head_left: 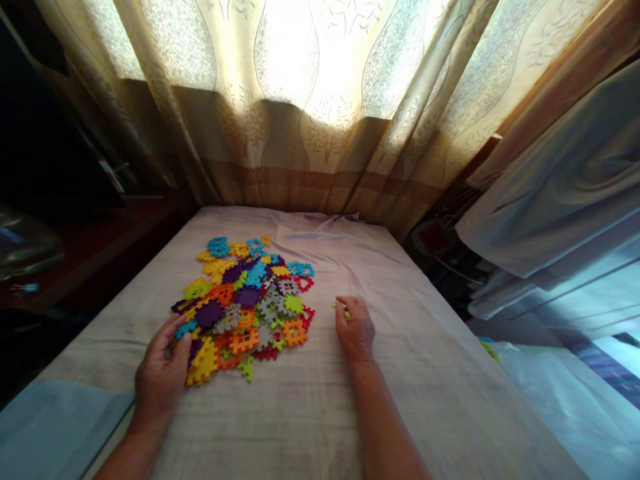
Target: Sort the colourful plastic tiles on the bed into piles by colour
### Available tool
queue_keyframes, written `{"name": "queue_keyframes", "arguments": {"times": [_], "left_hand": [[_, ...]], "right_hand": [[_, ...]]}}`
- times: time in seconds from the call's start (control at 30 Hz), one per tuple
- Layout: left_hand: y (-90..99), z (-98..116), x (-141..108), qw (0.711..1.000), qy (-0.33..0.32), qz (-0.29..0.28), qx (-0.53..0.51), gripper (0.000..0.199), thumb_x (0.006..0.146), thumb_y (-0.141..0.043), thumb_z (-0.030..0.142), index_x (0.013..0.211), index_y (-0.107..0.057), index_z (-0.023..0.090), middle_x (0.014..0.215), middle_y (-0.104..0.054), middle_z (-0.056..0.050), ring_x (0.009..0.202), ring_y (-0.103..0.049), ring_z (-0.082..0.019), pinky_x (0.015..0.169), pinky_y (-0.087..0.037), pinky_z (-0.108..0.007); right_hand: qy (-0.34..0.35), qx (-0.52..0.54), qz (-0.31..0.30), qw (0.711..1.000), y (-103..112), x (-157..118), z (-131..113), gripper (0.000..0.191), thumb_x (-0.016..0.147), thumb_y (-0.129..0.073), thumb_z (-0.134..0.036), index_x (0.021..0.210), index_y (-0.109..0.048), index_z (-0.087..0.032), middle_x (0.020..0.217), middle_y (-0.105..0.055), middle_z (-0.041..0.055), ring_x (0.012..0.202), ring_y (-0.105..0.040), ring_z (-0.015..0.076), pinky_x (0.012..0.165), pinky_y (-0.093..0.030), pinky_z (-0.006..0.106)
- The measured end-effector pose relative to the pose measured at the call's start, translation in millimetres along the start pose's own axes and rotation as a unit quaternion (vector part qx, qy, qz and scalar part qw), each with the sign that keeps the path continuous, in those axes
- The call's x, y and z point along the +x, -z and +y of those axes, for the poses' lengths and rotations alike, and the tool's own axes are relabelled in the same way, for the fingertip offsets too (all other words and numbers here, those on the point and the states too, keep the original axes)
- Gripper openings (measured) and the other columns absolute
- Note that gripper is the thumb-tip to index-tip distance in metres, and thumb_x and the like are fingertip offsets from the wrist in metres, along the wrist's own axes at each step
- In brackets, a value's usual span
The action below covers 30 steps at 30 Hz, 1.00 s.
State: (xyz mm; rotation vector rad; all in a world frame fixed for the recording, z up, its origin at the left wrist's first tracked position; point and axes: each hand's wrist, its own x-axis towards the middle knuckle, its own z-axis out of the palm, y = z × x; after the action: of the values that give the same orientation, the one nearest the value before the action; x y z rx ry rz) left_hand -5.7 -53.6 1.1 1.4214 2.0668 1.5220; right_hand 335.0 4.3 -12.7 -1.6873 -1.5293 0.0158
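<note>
Interlocking plastic toy tiles (255, 293) with notched edges lie in a loose heap, in yellow, orange, purple, blue, grey, red and lime green. My left hand (163, 360) rests at the near left edge of the heap, thumb and fingers apart, close to a blue tile (186, 328) and a yellow tile (204, 363). To the right of the heap, my right hand (356, 327) is closed on a small lime-green tile (346, 311), mostly hidden by the fingers, low over the sheet.
A pale sheet (440, 400) with creases covers the flat surface. A light blue cloth (55, 427) lies at the near left. Patterned curtains (300, 147) hang at the back. Clothes (555, 180) hang on the right, and a dark reddish shelf (115, 227) stands on the left.
</note>
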Motion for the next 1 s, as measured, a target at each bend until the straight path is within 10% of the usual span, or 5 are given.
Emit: {"name": "queue_keyframes", "arguments": {"times": [0.2, 0.37, 0.67, 1.0], "left_hand": [[-0.8, -4, 0, 1.0, -0.002, 0.002, -0.008, 0.041, 0.083, -0.052, 0.048, 0.113, -0.063, 0.023, 0.133, -0.061, -0.006, 0.127, -0.053, -0.023, 0.114, -0.036, -0.04], [-2.6, -8, 0, 1.0, -0.01, -0.004, -0.005, 0.044, 0.083, -0.051, 0.049, 0.115, -0.063, 0.021, 0.135, -0.058, -0.008, 0.128, -0.052, -0.024, 0.115, -0.035, -0.039], [-1.6, -8, 0, 1.0, -0.009, -0.007, -0.001, 0.044, 0.084, -0.051, 0.05, 0.115, -0.063, 0.022, 0.136, -0.058, -0.007, 0.128, -0.052, -0.024, 0.114, -0.035, -0.039], [-3.6, -11, 1, 1.0, -0.022, -0.001, -0.002, 0.044, 0.083, -0.052, 0.05, 0.114, -0.063, 0.022, 0.133, -0.06, -0.007, 0.126, -0.054, -0.024, 0.114, -0.036, -0.04]], "right_hand": [[0.116, 0.004, -0.126, 0.985, -23, -21, -40, 0.035, 0.086, -0.056, -0.029, 0.12, -0.064, -0.024, 0.128, -0.062, 0.0094, 0.123, -0.05, 0.0261, 0.104, -0.036, 0.044], [0.124, 0.0, -0.163, 0.979, -21, -23, -46, 0.033, 0.087, -0.057, -0.026, 0.119, -0.066, -0.028, 0.119, -0.069, 0.0043, 0.115, -0.054, 0.0243, 0.102, -0.034, 0.044], [0.128, 0.042, -0.024, 0.991, -13, -10, -38, 0.027, 0.094, -0.047, -0.027, 0.097, -0.074, -0.022, 0.098, -0.071, 0.0072, 0.092, -0.06, 0.0191, 0.088, -0.043, 0.033], [0.032, -0.07, 0.097, 0.992, 22, 11, 35, 0.031, 0.093, -0.048, -0.034, 0.095, -0.075, -0.019, 0.082, -0.066, 0.0073, 0.078, -0.056, 0.0182, 0.074, -0.043, 0.029]]}}
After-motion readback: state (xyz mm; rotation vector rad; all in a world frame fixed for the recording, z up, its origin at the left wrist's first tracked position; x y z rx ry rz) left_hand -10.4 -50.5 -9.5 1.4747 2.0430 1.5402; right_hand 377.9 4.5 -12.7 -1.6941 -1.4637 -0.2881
